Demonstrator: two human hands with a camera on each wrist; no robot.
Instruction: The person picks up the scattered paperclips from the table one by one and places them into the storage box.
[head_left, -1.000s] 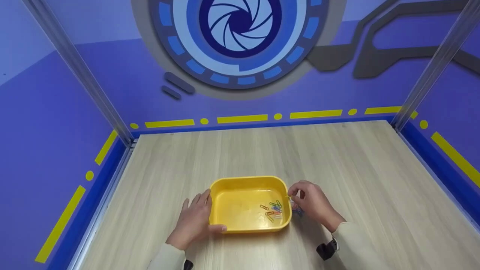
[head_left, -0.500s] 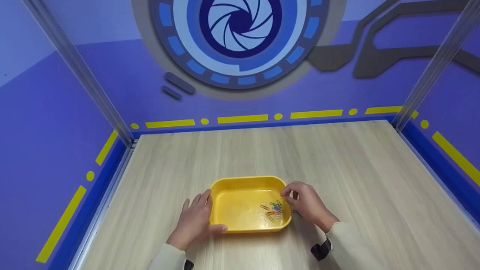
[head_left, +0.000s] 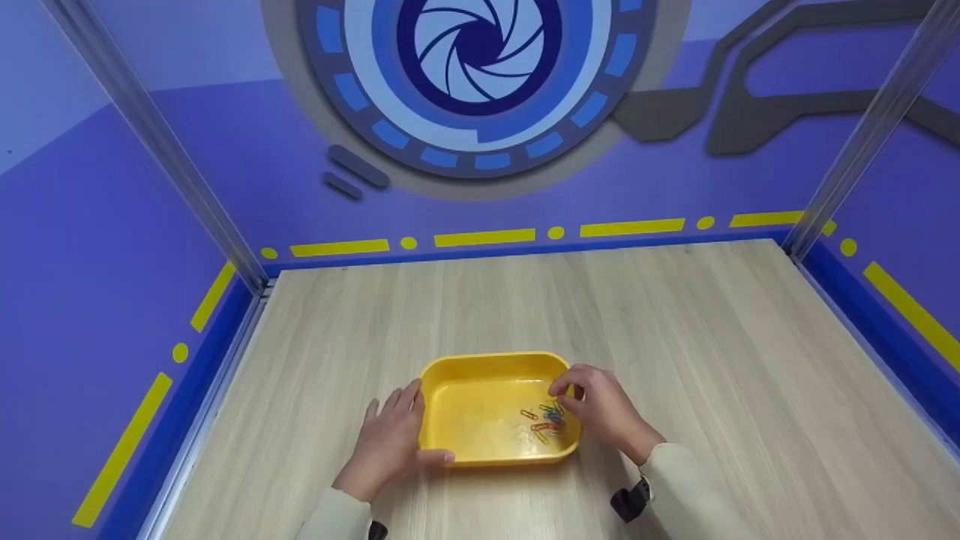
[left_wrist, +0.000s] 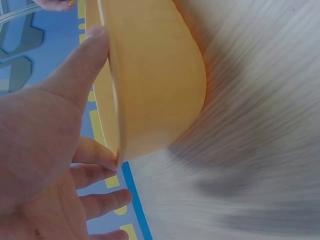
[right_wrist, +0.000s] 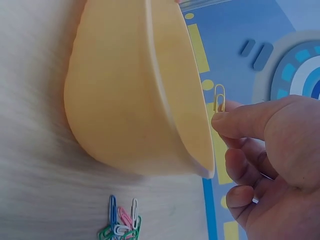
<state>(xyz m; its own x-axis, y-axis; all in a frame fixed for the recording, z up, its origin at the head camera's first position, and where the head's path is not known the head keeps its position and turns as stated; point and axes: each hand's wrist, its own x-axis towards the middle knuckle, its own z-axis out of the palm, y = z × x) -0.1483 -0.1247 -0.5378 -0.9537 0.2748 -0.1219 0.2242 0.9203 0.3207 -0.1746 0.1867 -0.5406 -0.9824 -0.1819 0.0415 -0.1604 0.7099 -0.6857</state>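
Observation:
A yellow plastic tray (head_left: 472, 424) stands on the table with several coloured paper clips (head_left: 541, 430) lying at the right end of its floor. Over that end, my right hand (head_left: 606, 409) pinches a yellow paper clip (right_wrist: 219, 96) between thumb and forefinger, as the right wrist view shows; its other fingers are bent. My left hand (head_left: 384, 442) rests against the tray's left end. Its thumb lies on the near rim and its forefinger touches the corner, while the other fingers are spread fairly straight in the left wrist view.
A small pile of paper clips (right_wrist: 120, 220), blue, white, pink and green, lies on the table beside the tray's right end. My right arm hides it in the head view. Blue panels (head_left: 487, 195) border the wood-grain table (head_left: 360, 315) at the back and both sides.
My right hand has moved left with the yellow paper clip, from outside the tray's right rim to over the inside. The left hand and the tray have kept their places.

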